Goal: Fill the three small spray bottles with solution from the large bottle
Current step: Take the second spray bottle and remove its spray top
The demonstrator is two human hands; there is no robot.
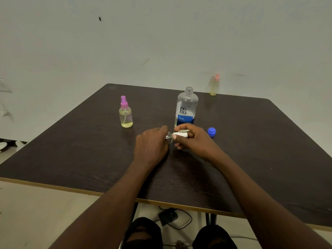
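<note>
The large clear bottle (186,107) with a blue and white label stands uncapped at mid table; its blue cap (211,131) lies to its right. A small spray bottle with a purple top (125,113) stands to the left, holding yellowish liquid. Another small spray bottle with a pink top (214,85) stands at the far edge. In front of the large bottle, my left hand (150,144) grips a small clear bottle (169,137) lying sideways, mostly hidden. My right hand (193,139) pinches its white spray top (180,135).
The dark wooden table (251,150) fills the view, with a pale wall behind it. Below the near table edge a black adapter with a cable (168,216) lies on the floor between my knees.
</note>
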